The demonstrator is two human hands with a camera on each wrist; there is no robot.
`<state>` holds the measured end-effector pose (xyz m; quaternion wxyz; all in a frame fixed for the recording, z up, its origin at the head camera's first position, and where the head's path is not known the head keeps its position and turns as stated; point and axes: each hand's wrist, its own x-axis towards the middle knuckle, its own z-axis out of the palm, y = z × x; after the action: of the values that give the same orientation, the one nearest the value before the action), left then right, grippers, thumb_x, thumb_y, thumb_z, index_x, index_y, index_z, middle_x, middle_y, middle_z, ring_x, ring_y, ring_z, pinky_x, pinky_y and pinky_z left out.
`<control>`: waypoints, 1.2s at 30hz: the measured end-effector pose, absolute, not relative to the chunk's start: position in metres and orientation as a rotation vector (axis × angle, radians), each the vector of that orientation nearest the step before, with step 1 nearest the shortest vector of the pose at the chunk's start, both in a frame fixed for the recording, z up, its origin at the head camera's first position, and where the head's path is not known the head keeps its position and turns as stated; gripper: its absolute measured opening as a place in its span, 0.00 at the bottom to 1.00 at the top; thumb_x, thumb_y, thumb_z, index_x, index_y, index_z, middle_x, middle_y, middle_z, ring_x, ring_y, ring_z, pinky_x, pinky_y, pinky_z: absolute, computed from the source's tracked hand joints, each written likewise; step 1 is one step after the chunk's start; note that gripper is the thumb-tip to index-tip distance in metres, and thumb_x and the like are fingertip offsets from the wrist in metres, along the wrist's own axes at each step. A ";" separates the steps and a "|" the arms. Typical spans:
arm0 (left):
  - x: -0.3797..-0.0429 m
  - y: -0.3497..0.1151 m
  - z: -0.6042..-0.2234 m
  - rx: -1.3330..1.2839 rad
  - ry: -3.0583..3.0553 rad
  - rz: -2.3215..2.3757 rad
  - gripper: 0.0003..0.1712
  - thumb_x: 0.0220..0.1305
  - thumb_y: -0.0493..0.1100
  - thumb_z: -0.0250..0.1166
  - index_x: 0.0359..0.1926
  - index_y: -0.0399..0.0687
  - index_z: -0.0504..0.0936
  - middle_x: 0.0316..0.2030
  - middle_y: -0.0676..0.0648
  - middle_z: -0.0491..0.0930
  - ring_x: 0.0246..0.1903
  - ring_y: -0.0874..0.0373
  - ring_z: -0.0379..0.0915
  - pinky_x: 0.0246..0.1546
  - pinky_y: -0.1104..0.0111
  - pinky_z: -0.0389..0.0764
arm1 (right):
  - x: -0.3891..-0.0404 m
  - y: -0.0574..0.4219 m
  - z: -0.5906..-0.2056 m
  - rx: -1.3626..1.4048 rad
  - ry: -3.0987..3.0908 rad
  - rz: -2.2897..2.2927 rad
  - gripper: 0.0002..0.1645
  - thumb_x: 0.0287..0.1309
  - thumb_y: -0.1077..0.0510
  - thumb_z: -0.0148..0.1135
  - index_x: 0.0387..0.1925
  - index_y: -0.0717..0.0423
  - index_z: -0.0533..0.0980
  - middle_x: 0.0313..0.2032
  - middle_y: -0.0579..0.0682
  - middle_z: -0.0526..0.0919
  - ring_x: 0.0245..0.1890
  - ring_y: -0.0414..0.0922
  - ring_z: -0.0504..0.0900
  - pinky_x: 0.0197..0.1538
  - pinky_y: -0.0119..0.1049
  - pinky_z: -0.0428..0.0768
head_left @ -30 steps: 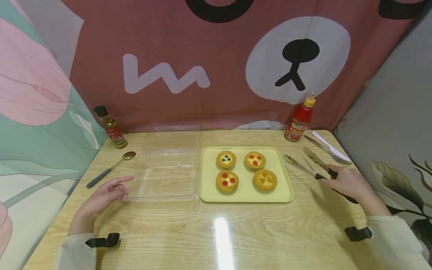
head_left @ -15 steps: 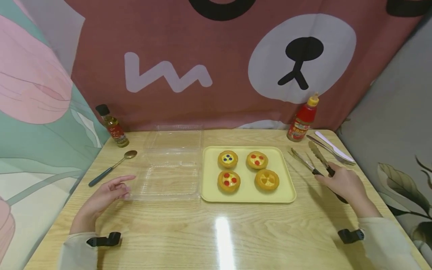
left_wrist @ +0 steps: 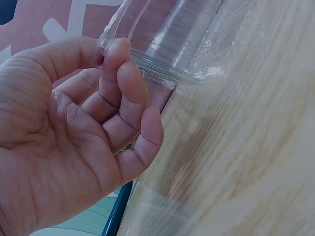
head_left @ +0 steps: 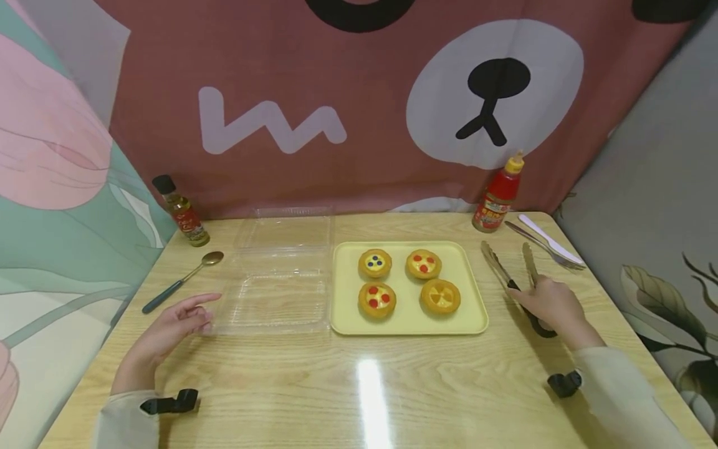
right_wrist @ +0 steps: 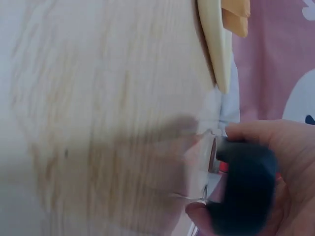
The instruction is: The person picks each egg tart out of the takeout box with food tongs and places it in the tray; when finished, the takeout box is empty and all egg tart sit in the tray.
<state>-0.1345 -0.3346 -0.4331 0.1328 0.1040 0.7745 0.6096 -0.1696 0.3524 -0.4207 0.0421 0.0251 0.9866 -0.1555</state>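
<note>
My right hand (head_left: 554, 304) grips a pair of kitchen tongs (head_left: 498, 265) with black handles, right of the tray; the metal arms stand apart and hold nothing. In the right wrist view the dark handle (right_wrist: 246, 187) is blurred in front of the fingers. My left hand (head_left: 171, 330) is at the left edge of a clear hinged plastic container (head_left: 269, 327), lid laid back; in the left wrist view thumb and fingertip pinch its rim (left_wrist: 152, 66), other fingers loosely curled. Several small tarts, one a blue-dotted tart (head_left: 374, 263), sit on a pale yellow tray (head_left: 409, 325).
A spoon (head_left: 176, 287) with a dark handle and an oil bottle (head_left: 187, 218) are at the far left. At the back right stand a red sauce bottle (head_left: 496, 199), a fork (head_left: 538, 246) and a whitish knife (head_left: 552, 240). A fabric wall (head_left: 370, 168) closes the back.
My right hand has moved left with the tongs toward the tray, and the tongs have turned to point more straight away from me. My left hand and the container stay put.
</note>
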 end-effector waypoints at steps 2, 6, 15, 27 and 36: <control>-0.134 -0.334 -0.433 0.278 2.258 1.763 0.25 0.65 0.39 0.53 0.63 0.39 0.62 0.31 0.51 0.75 0.30 0.60 0.73 0.33 0.67 0.77 | -0.173 0.349 -0.422 0.069 2.987 -0.454 0.37 0.51 0.29 0.51 0.24 0.62 0.70 0.14 0.50 0.70 0.14 0.46 0.69 0.17 0.38 0.65; -0.134 -0.335 -0.435 0.255 2.275 1.753 0.25 0.65 0.39 0.53 0.62 0.40 0.62 0.30 0.51 0.75 0.30 0.60 0.73 0.33 0.66 0.77 | -0.177 0.343 -0.426 0.113 2.928 -0.427 0.38 0.48 0.27 0.51 0.20 0.61 0.71 0.12 0.50 0.70 0.13 0.45 0.68 0.16 0.37 0.64; -0.135 -0.336 -0.436 0.295 2.244 1.765 0.25 0.66 0.38 0.51 0.63 0.38 0.61 0.30 0.52 0.74 0.30 0.61 0.74 0.35 0.66 0.77 | -0.181 0.339 -0.425 0.149 2.834 -0.377 0.56 0.48 0.26 0.50 0.41 0.82 0.65 0.30 0.72 0.75 0.23 0.55 0.76 0.22 0.44 0.72; -0.133 -0.338 -0.435 0.327 2.270 1.670 0.27 0.69 0.39 0.46 0.67 0.41 0.53 0.34 0.47 0.73 0.35 0.58 0.75 0.39 0.66 0.76 | -0.173 0.347 -0.424 0.191 2.765 -0.510 0.64 0.46 0.23 0.47 0.50 0.85 0.57 0.42 0.80 0.67 0.35 0.65 0.73 0.33 0.50 0.74; -0.125 -0.352 -0.420 0.277 2.256 1.486 0.33 0.70 0.41 0.43 0.70 0.57 0.40 0.50 0.30 0.69 0.48 0.53 0.73 0.43 0.68 0.75 | -0.160 0.358 -0.397 0.197 2.774 -0.510 0.65 0.53 0.24 0.35 0.55 0.90 0.49 0.52 0.85 0.55 0.46 0.75 0.63 0.43 0.61 0.68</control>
<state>-0.1251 -0.3516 -0.4201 0.2115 0.0998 0.8118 0.5350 -0.1603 0.3582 -0.3968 0.1564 0.0689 0.9690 -0.1783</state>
